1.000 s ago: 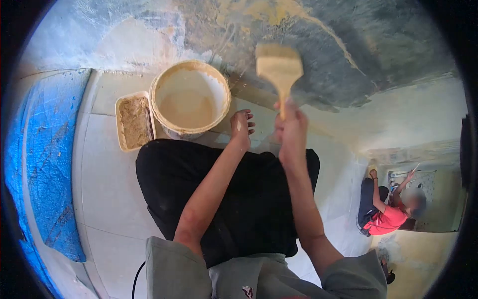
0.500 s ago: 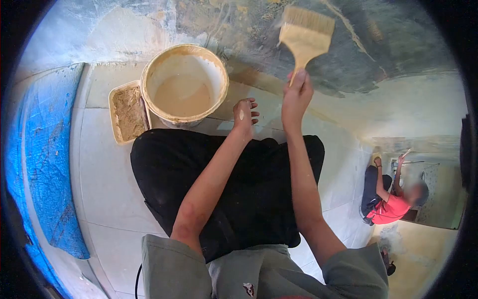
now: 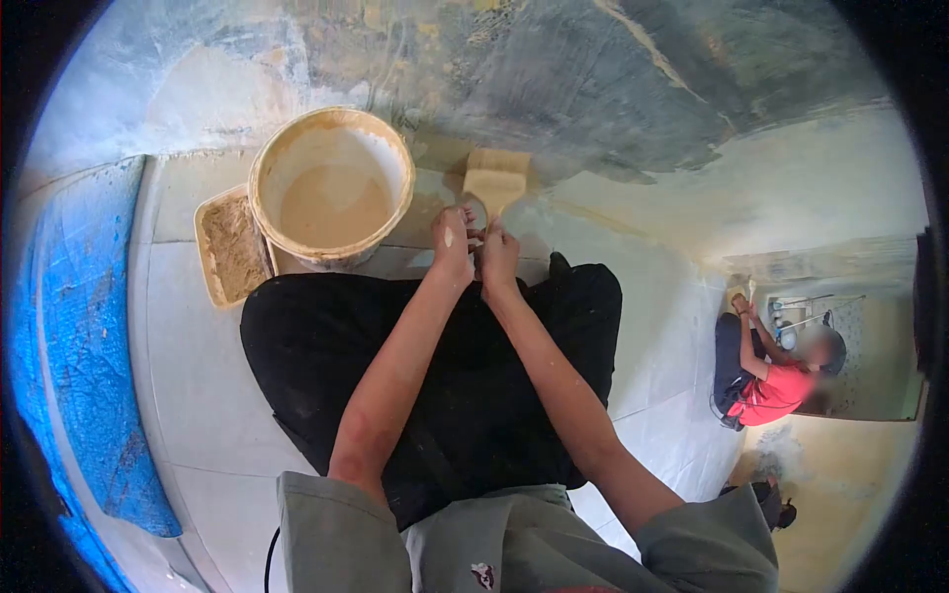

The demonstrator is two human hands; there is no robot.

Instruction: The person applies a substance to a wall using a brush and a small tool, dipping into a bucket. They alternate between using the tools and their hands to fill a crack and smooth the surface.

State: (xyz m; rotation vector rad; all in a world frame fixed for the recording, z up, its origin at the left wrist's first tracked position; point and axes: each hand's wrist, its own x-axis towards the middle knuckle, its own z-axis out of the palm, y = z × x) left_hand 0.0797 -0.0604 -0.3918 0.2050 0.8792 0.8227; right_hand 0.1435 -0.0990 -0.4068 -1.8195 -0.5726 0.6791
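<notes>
My right hand [image 3: 499, 259] is wrapped round the handle of a wide, flat brush [image 3: 496, 182]. The bristles point away from me, at the foot of the stained wall [image 3: 563, 89]. Close beside it on the left is my left hand [image 3: 456, 242], its fingers apart near the brush handle, with a pale smear on its back. To the left of both hands stands a round bucket [image 3: 259, 188] with cloudy tan liquid inside. A rectangular tub [image 3: 214, 282] of brown paste touches the bucket's left side.
A blue sheet [image 3: 99, 366] lies along the far left of the tiled floor [image 3: 203, 376]. On the right a person in a red top [image 3: 776, 390] sits by the wall. Another person in dark clothing [image 3: 769, 502] is partly visible below them.
My right hand has brought the brush down and left, from in front of the wall to its foot, beside my left hand. The view has shifted slightly.
</notes>
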